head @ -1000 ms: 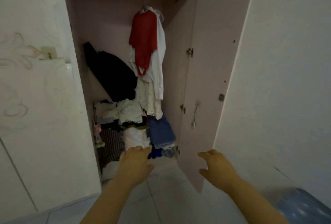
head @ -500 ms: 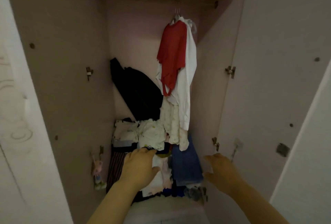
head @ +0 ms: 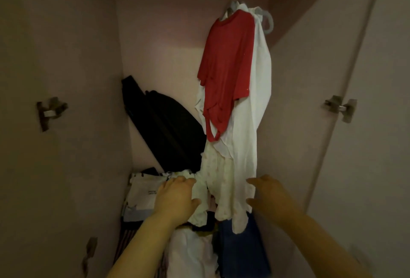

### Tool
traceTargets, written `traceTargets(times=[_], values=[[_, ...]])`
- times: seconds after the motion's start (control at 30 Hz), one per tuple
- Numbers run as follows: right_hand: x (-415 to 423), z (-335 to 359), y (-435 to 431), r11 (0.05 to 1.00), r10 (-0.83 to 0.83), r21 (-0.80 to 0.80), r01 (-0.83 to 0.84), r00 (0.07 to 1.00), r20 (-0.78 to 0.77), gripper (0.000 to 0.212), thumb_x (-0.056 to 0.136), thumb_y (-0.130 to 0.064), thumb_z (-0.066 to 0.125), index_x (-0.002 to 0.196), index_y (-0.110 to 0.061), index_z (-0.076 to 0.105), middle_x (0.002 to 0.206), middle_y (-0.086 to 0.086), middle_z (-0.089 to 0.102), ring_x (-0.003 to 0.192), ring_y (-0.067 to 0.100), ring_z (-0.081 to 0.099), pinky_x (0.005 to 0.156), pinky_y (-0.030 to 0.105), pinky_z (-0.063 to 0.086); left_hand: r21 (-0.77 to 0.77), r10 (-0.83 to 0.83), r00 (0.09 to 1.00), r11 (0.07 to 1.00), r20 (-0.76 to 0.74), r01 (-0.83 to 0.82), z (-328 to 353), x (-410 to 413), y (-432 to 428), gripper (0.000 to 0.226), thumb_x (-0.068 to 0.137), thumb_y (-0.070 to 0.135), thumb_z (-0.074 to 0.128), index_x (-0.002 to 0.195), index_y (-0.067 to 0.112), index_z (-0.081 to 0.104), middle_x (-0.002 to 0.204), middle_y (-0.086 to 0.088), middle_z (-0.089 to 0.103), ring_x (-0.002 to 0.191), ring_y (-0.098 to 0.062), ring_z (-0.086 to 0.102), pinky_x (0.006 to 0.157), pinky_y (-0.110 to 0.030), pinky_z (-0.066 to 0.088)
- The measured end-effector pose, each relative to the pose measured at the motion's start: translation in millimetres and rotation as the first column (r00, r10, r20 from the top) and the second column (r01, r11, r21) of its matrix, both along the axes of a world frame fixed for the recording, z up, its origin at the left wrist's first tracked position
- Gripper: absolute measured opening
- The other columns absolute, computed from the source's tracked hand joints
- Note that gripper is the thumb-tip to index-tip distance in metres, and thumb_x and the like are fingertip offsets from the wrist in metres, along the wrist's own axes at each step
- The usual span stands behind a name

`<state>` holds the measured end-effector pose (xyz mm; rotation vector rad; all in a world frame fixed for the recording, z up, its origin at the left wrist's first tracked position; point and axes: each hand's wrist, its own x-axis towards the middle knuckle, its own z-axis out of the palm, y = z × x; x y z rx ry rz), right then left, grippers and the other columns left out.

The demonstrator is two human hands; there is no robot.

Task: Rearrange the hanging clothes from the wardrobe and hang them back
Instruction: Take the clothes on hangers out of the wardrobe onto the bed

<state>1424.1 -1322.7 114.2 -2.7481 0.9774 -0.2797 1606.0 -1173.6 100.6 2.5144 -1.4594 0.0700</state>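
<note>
Left hand [head: 177, 197], right hand [head: 269, 197], nearer hanging clothes [head: 244, 135]

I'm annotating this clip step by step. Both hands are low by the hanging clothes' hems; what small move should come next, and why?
Probably raise the right hand toward the hangers at the top. Both it and the left hand are open and hold nothing, while the red shirt and white garment hang from well above them.
</note>
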Motion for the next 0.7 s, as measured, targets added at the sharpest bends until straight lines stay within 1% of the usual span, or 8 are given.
traceTargets(times=[0.07,0.13,0.23,0.37,0.5,0.6,0.67,0.7], values=[[26,9,-23,0.999,0.033,-0.033,-0.033,0.999,-0.004,0.058,0.094,-0.039,0.05,0.145,-0.025,0.027,0.14,0.003,0.04,0.122,0.015,0.043,0.1,0.021,0.034,-0.013,-0.001,1.0,1.0,-0.009,0.001,6,19,-27,0.059,0.093,0.049,0.044,0.144,0.027,0.026,0.145,0.001,0.035,0.13,-0.018,0.034,0.108,-0.03,0.026],[53,19,-47,0.995,0.079,-0.067,-0.079,0.997,0.008,0.058,0.094,-0.04,0.05,0.145,-0.026,0.027,0.141,0.002,0.038,0.123,0.016,0.043,0.101,0.024,0.036,-0.04,0.013,1.0,0.999,0.021,-0.012,13,39,-52,0.058,0.093,0.049,0.044,0.144,0.028,0.027,0.143,0.003,0.037,0.128,-0.017,0.036,0.106,-0.03,0.029],[93,30,-82,0.982,0.159,-0.109,-0.152,0.985,0.06,0.056,0.093,-0.037,0.052,0.144,-0.025,0.031,0.138,0.003,0.041,0.122,0.017,0.042,0.101,0.023,0.035,-0.087,0.05,0.998,0.995,0.037,-0.047,23,64,-88,0.056,0.092,0.049,0.044,0.143,0.029,0.029,0.14,0.004,0.04,0.125,-0.015,0.039,0.102,-0.029,0.03],[144,53,-127,0.946,0.285,-0.199,-0.257,0.95,0.127,0.053,0.092,-0.032,0.056,0.141,-0.023,0.038,0.136,0.003,0.045,0.12,0.017,0.044,0.101,0.023,0.033,-0.135,0.118,0.99,0.985,0.071,-0.108,46,96,-135,0.057,0.092,0.048,0.046,0.143,0.029,0.03,0.141,0.002,0.04,0.127,-0.017,0.037,0.105,-0.031,0.029],[191,83,-160,0.904,0.365,-0.291,-0.314,0.921,0.139,0.057,0.091,-0.032,0.055,0.144,-0.023,0.034,0.136,0.002,0.043,0.121,0.02,0.042,0.104,0.029,0.036,-0.204,0.182,0.977,0.966,0.114,-0.156,74,129,-170,0.059,0.09,0.049,0.048,0.143,0.029,0.029,0.141,0.003,0.039,0.128,-0.019,0.036,0.105,-0.032,0.028],[225,110,-173,0.875,0.416,-0.348,-0.337,0.89,0.186,0.058,0.091,-0.031,0.055,0.145,-0.025,0.031,0.135,0.0,0.039,0.121,0.019,0.037,0.104,0.028,0.034,-0.277,0.197,0.97,0.949,0.145,-0.152,93,157,-191,0.06,0.09,0.049,0.049,0.142,0.029,0.03,0.139,0.004,0.042,0.126,-0.018,0.038,0.104,-0.032,0.03],[245,130,-178,0.854,0.449,-0.391,-0.344,0.866,0.221,0.058,0.092,-0.029,0.055,0.144,-0.026,0.032,0.135,-0.002,0.038,0.121,0.018,0.035,0.104,0.026,0.03,-0.338,0.186,0.97,0.933,0.154,-0.125,108,175,-206,0.059,0.089,0.048,0.05,0.142,0.03,0.031,0.138,0.005,0.043,0.126,-0.017,0.039,0.104,-0.032,0.03],[254,142,-181,0.841,0.459,-0.425,-0.335,0.859,0.229,0.058,0.091,-0.029,0.054,0.144,-0.027,0.031,0.136,-0.002,0.037,0.121,0.018,0.035,0.103,0.027,0.03,-0.37,0.175,0.971,0.923,0.162,-0.105,115,185,-214,0.059,0.089,0.048,0.05,0.142,0.03,0.031,0.138,0.005,0.043,0.126,-0.017,0.039,0.105,-0.032,0.03]])
